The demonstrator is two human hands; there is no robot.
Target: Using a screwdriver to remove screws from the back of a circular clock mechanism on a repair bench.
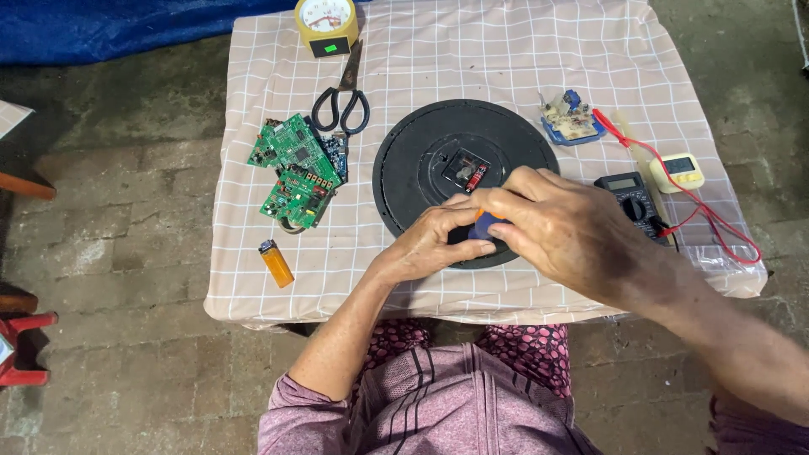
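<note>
A round black clock back [430,160] lies face down in the middle of a small table covered with a checked cloth [506,59]. Its square movement [465,171] shows in the centre. Over the disc's near edge, my left hand [434,240] and my right hand [560,227] meet around a small blue and orange object [487,223]. Both hands close on it, and most of it is hidden by the fingers.
Green circuit boards [295,168] lie at the left with black scissors [341,101] behind them and an orange lighter [275,263] near the front edge. A yellow clock [326,24] stands at the back. A multimeter [632,198] with red leads, a small circuit module [571,118] and a small yellow device [681,171] are at the right.
</note>
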